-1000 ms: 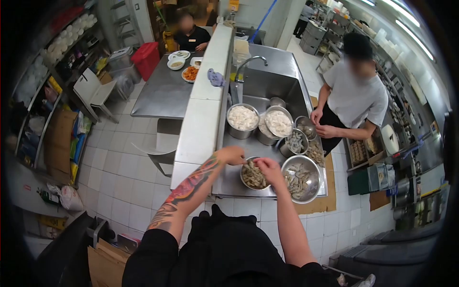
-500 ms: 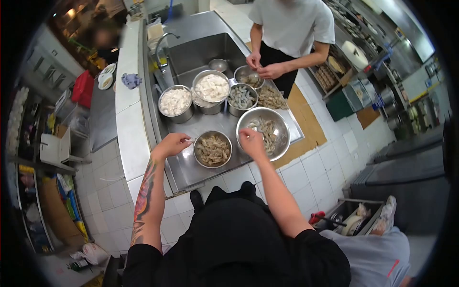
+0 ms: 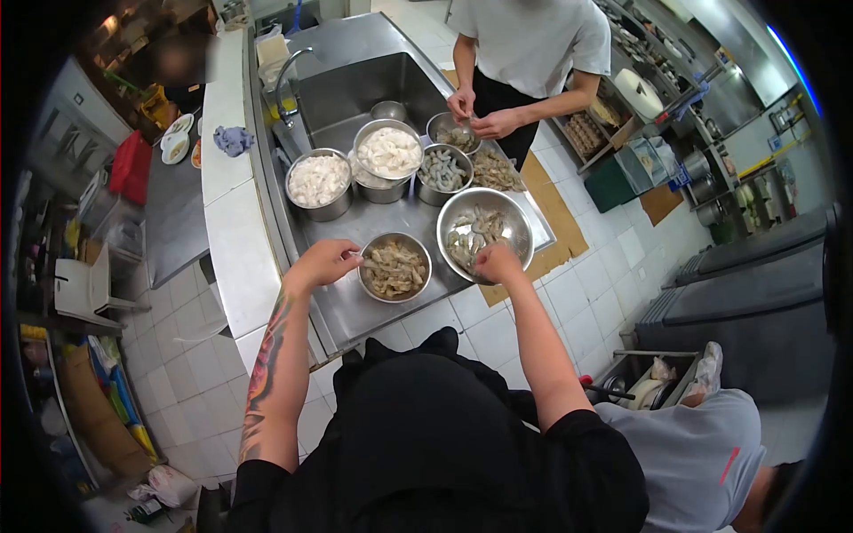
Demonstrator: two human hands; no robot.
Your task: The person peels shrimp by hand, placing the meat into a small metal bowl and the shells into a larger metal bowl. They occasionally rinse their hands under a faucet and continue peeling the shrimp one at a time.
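Note:
My left hand (image 3: 327, 264) is closed in a pinch at the left rim of a steel bowl of shrimp (image 3: 394, 268); something small and pale shows at its fingertips. Over the lower right part of a wide steel bowl (image 3: 520, 213), my right hand (image 3: 499, 263) has its fingers together beside the shrimp (image 3: 478, 233) lying inside. What its fingertips hold is hidden. Behind are a pot of grey peeled shrimp (image 3: 442, 170) and pots filled with white pieces, one at the left (image 3: 318, 180) and one in the middle (image 3: 388, 152).
Across the counter a person in a white shirt (image 3: 533, 44) works with both hands over a small bowl (image 3: 455, 133), beside a shrimp pile (image 3: 496, 171). A sink (image 3: 355, 89) lies behind the pots. Another person in grey (image 3: 684, 453) is close at my right.
My right hand has moved right and slightly down, from the wide bowl's left side to its lower right. My left hand stays near the shrimp bowl's rim. The whole view has shifted slightly.

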